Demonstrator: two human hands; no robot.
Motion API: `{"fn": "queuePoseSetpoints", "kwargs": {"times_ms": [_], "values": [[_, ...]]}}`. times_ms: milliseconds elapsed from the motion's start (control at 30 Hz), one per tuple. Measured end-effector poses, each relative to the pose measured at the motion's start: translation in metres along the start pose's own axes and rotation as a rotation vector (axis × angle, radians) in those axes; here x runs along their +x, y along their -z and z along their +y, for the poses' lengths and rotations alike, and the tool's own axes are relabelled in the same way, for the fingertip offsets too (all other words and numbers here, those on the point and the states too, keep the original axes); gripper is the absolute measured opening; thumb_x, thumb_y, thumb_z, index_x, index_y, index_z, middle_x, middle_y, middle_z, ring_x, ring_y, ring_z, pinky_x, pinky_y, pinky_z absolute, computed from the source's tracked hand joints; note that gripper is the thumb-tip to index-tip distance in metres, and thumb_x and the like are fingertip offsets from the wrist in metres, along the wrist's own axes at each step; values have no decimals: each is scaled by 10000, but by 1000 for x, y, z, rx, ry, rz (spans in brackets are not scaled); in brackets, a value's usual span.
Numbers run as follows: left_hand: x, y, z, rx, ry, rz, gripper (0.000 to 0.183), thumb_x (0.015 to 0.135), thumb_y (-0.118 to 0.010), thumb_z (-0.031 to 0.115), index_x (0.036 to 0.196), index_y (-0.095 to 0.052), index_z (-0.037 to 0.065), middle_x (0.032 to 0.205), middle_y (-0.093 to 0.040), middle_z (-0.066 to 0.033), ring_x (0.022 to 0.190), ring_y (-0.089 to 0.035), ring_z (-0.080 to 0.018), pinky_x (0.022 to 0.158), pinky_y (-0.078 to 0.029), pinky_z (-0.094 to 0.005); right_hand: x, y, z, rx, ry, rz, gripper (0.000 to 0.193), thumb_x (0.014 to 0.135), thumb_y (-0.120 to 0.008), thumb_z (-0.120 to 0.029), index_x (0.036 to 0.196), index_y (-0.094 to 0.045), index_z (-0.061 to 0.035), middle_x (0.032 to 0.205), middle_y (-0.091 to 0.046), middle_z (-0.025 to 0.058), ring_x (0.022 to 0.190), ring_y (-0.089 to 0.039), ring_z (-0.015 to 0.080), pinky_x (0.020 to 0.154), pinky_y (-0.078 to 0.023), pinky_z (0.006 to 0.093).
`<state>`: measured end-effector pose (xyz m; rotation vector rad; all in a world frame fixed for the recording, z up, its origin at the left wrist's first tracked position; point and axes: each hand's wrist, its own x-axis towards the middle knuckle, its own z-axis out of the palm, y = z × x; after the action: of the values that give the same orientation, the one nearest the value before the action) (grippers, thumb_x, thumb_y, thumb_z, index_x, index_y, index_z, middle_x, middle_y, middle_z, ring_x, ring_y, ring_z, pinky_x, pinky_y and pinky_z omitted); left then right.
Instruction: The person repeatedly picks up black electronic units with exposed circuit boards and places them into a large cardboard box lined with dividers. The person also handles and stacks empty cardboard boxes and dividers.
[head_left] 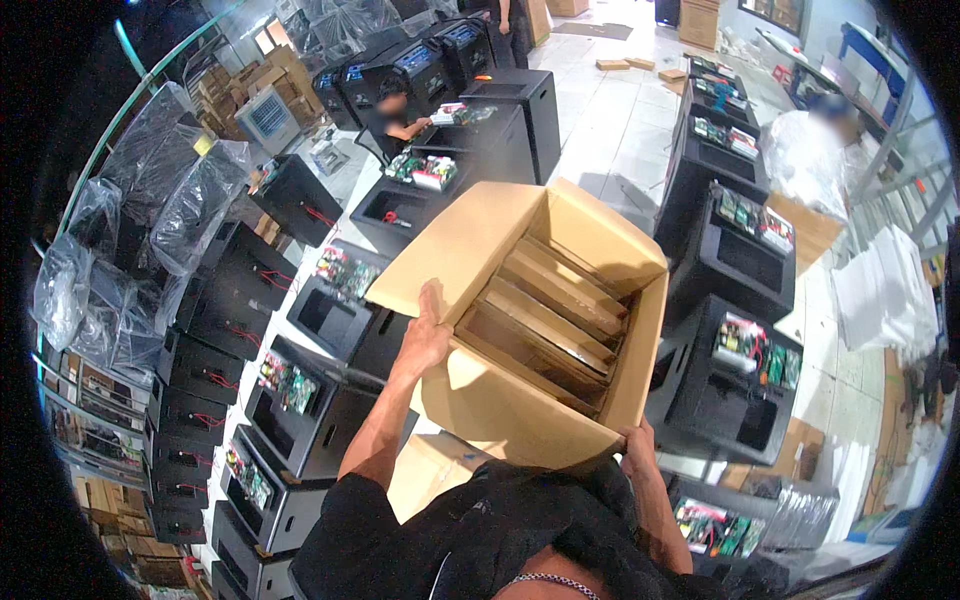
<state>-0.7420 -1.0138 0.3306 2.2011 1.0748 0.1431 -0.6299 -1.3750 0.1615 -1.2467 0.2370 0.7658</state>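
Observation:
In front of my body I hold a large open cardboard box (500, 395), tilted so that its inside faces me. Several brown cardboard pieces (560, 290) stand on edge in rows inside it. My left hand (425, 340) is closed on the box's left side, where a wide flap folds outward. At the near right corner, my right hand (638, 448) grips the box rim with its fingers wrapped over the edge. Below the box, another piece of cardboard (430, 470) shows partly behind my arm.
Black cabinets (745, 255) with circuit boards (755, 218) on top line the right side; similar cabinets (290, 400) run along the left. A seated person (392, 115) works at a board farther ahead. Pale floor tiles (610, 110) form an aisle beyond the box. Clear plastic wrap (165, 170) covers goods at left.

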Motion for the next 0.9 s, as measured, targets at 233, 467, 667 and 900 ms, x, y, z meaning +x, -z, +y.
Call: {"fn": "queuePoseSetpoints", "kwargs": {"times_ms": [233,467,667,900], "values": [[207,-32,106,41,-106,39,849,774,-465,122,1485,-1,120,1218,-478,-398,1141,-484,-516,1035,-360,-455,179,-36,-119,107,21,14,622,716,-471,83,1332,-413,22,1195,-560,135,1031,-564,266,842,-471,327],[428,-57,218,70,-133,53,811,816,-462,126,1486,-4,122,1127,-556,-364,1068,-558,-465,971,-416,-465,387,-75,-257,78,62,0,622,688,-476,44,1308,-429,50,1149,-577,168,1015,-578,281,852,-469,345],[600,-72,328,-65,20,-10,803,822,-463,114,1484,-8,117,1015,-606,-345,917,-625,-449,868,-486,-453,552,-107,-380,-21,87,43,569,709,-460,29,1277,-457,44,1133,-592,152,993,-593,275,861,-474,359],[862,-123,405,-5,-50,-28,800,822,-461,122,1481,-8,90,979,-615,-334,878,-629,-444,838,-489,-450,771,-146,-503,-2,43,101,586,724,-441,51,1309,-444,17,1151,-582,147,998,-595,257,823,-493,363]]}}
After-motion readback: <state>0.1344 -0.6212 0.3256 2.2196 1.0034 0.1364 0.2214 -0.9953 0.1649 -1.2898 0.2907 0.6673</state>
